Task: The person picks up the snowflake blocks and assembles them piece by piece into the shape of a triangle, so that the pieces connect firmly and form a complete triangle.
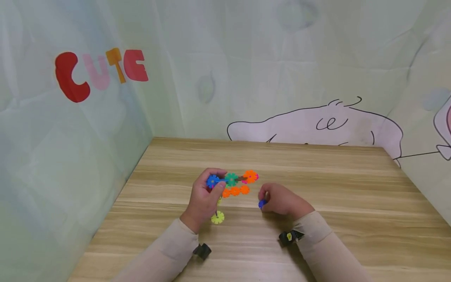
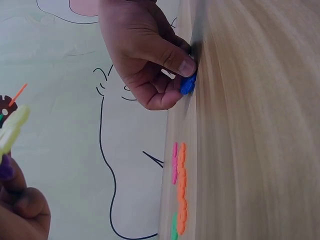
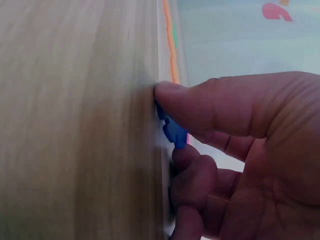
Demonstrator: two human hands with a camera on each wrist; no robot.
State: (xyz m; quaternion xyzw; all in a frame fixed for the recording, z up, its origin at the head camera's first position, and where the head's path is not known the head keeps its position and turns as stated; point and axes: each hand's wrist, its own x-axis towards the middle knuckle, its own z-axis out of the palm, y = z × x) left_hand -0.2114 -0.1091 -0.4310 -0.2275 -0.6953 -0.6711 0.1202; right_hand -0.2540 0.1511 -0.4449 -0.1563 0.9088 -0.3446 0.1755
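My left hand (image 1: 204,197) grips a chain of joined toothed plastic discs, held up over the table. It includes a blue disc (image 1: 213,181), a green disc (image 1: 231,179), an orange disc (image 1: 250,176) and a yellow disc (image 1: 217,217) hanging below. In the left wrist view a brown disc (image 2: 7,106) and a purple disc (image 2: 6,167) also show on it. Down at the tabletop, my right hand (image 1: 283,199) pinches dark blue discs (image 3: 175,132) between thumb and fingers. The fingers cover part of them.
An orange row of discs (image 1: 235,191) lies on the wooden table (image 1: 317,168), partly behind the left hand. Pink discs (image 2: 174,162) and a green disc (image 2: 174,226) lie behind that row. A printed curtain (image 1: 211,58) borders the table at the back and left.
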